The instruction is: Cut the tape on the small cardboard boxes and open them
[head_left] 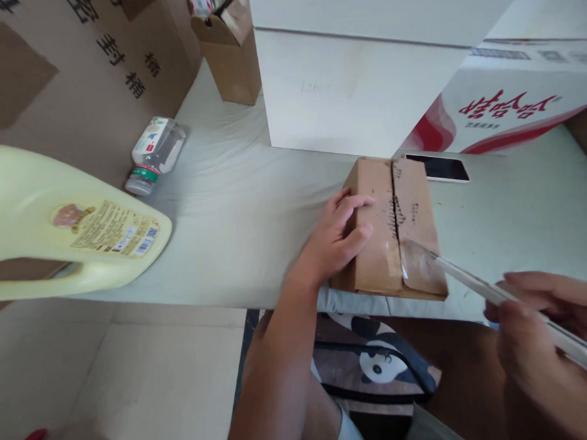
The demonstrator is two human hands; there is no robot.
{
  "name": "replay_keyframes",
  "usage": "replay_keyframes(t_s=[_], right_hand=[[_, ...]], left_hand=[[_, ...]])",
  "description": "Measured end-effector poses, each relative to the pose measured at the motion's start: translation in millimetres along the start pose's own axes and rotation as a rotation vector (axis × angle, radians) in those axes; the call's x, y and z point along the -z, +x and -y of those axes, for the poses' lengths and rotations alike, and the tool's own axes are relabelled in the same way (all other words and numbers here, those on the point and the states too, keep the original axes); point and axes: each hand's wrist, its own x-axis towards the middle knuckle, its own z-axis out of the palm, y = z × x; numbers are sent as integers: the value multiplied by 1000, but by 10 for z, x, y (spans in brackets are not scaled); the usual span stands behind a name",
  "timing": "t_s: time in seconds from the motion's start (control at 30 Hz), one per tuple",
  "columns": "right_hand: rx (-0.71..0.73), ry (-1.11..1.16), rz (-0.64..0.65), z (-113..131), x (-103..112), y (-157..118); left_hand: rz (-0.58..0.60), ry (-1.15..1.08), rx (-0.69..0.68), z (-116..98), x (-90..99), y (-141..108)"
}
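A small brown cardboard box (pixel 377 242) lies near the table's front edge, with a ragged, torn seam along its top and clear tape (pixel 416 261) over the near end. My left hand (pixel 340 234) grips the box's left side, its fingers and thumb bent over the top edge. In my right hand (pixel 546 332), closed around the handle, is a slim white utility knife (pixel 476 283). Its thin blade points at the seam by the tape; whether the tip has gone in, I cannot tell.
Behind the box stand a large white box (pixel 356 94) and a phone (pixel 440 167). A red-and-white carton (pixel 517 106) is at the back right. On the left are a yellow jug (pixel 102 189), a clear bottle (pixel 159 148), a small carton (pixel 233 64) and a big carton (pixel 83 80).
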Motion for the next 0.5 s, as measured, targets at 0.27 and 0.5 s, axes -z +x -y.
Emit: replay_keyframes(t_s=[0.27, 0.5], right_hand=[[208, 187, 185, 155, -7, 41], [127, 70, 165, 337, -81, -12]], left_hand=[[-6, 17, -5, 16, -20, 8], [-36, 52, -29, 18, -43, 14]])
